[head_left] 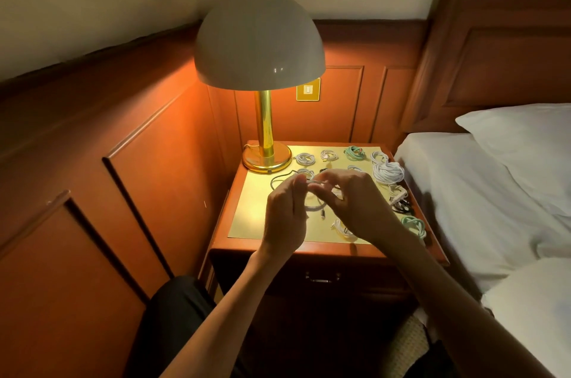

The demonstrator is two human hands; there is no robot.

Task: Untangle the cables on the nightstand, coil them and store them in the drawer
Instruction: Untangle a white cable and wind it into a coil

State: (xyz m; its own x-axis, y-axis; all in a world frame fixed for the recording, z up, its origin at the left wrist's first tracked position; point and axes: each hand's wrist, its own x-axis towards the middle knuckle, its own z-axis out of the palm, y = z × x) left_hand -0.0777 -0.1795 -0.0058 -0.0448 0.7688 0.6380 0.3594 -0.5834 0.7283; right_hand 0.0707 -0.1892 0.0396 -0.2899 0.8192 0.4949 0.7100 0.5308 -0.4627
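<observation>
Both my hands hover over the middle of the nightstand (244,220). My left hand (285,214) and my right hand (352,204) each pinch the same grey cable (312,207), which loops between them with a plug hanging down. Its dark tail curves off to the left over the yellow top. Several coiled cables lie around: white coils (305,158) at the back, a green coil (354,152), a big white bundle (387,173), a black coil (401,207), and another green coil (414,224) at the right front. The drawer (321,278) below is closed.
A brass lamp (266,155) with a white dome shade stands at the nightstand's back left corner. The bed with white sheets and a pillow (522,142) lies right beside it. Wood panelling walls off the left and back.
</observation>
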